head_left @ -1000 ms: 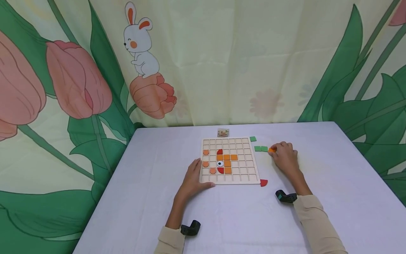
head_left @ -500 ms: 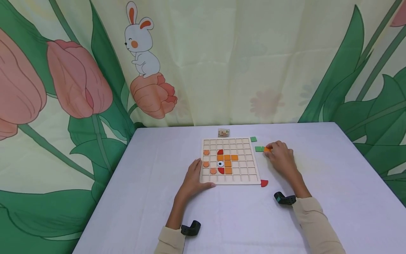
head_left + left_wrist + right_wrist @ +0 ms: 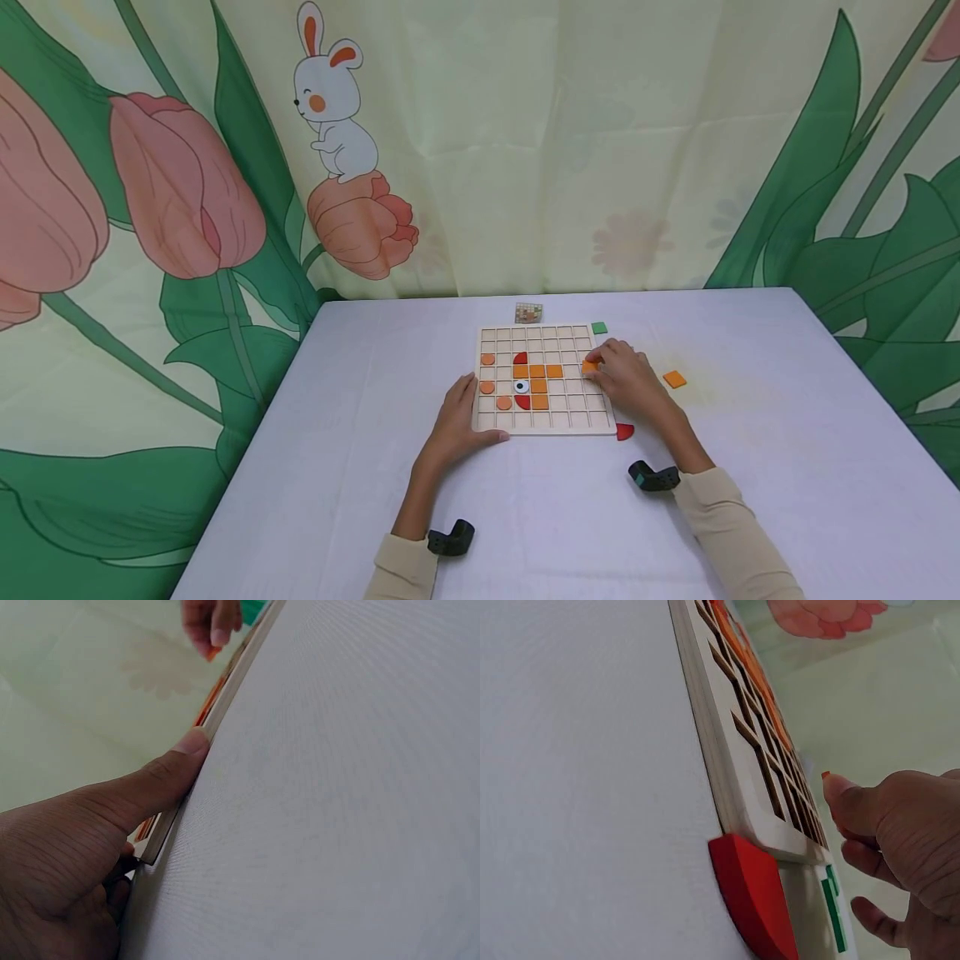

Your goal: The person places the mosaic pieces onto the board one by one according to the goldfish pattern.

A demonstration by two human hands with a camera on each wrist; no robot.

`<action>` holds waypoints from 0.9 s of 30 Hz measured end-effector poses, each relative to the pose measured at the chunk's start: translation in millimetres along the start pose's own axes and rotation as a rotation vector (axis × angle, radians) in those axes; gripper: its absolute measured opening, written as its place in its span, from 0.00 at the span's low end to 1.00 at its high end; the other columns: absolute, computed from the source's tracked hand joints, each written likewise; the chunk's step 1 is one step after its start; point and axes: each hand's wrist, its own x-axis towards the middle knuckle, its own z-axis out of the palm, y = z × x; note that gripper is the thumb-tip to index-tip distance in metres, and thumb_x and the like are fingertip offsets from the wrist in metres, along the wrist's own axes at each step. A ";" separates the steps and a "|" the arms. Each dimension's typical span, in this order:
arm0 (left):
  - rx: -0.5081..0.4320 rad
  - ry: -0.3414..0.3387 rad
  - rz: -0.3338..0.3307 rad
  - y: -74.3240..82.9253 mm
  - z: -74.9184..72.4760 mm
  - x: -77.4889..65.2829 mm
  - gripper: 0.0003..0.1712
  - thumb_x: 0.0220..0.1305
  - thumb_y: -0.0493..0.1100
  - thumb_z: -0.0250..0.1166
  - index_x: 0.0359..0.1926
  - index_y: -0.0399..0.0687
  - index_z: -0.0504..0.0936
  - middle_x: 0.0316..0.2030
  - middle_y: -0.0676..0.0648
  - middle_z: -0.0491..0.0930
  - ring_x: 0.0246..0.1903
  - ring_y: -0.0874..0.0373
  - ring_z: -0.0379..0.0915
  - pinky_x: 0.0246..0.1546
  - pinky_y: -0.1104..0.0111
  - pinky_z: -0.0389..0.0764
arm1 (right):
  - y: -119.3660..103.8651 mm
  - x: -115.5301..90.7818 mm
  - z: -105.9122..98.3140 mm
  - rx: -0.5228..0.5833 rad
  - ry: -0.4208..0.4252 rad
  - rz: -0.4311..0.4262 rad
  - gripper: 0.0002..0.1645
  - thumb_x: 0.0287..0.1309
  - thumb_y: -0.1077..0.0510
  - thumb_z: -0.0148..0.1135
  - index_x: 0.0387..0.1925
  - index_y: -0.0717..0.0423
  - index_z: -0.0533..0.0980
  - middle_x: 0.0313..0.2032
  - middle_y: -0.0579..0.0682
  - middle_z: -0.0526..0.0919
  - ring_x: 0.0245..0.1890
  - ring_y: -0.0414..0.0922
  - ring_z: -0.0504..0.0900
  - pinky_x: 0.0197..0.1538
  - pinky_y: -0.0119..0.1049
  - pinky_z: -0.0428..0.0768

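A pale wooden grid board (image 3: 577, 425) lies on the white table. My left hand (image 3: 453, 417) rests at its near left corner, fingers along the left edge and thumb along the front edge. My right hand (image 3: 633, 379) pinches an orange square tile (image 3: 589, 367) over the board's right side; in the right wrist view, only a sliver of it shows at the fingertips. Set in the grid are several orange squares (image 3: 538, 387), two red quarter-round tiles (image 3: 521, 359), a round eye tile (image 3: 521, 387) and three light orange discs (image 3: 487, 387).
Right of the board lies another orange square (image 3: 675, 379). A loose red quarter-round tile (image 3: 625, 432) sits at the near right corner, a green square (image 3: 599, 327) at the far right one. More green tiles (image 3: 834, 915) show in the right wrist view. Behind the board is a small patterned card (image 3: 528, 313).
My right hand has moved left from beside the green tiles to over the board, carrying an orange tile. An orange square previously hidden by the hand now shows. My left hand stays put.
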 end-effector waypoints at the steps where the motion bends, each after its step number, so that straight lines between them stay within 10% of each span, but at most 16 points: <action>1: -0.002 -0.001 0.001 -0.2 0.0 -0.3 0.70 0.51 0.56 0.84 0.84 0.39 0.52 0.82 0.39 0.56 0.82 0.40 0.50 0.82 0.45 0.60 | -2.2 0.3 1.0 0.016 -0.010 -0.003 0.19 0.69 0.56 0.70 0.56 0.62 0.80 0.54 0.60 0.80 0.59 0.58 0.76 0.61 0.58 0.74; 27: -0.004 -0.006 0.001 -0.9 -0.7 0.9 0.70 0.51 0.56 0.84 0.85 0.40 0.51 0.82 0.39 0.55 0.82 0.40 0.50 0.81 0.45 0.61 | -36.1 2.6 27.1 -0.070 -0.063 -0.172 0.19 0.68 0.51 0.72 0.53 0.58 0.83 0.53 0.54 0.81 0.57 0.52 0.78 0.49 0.44 0.73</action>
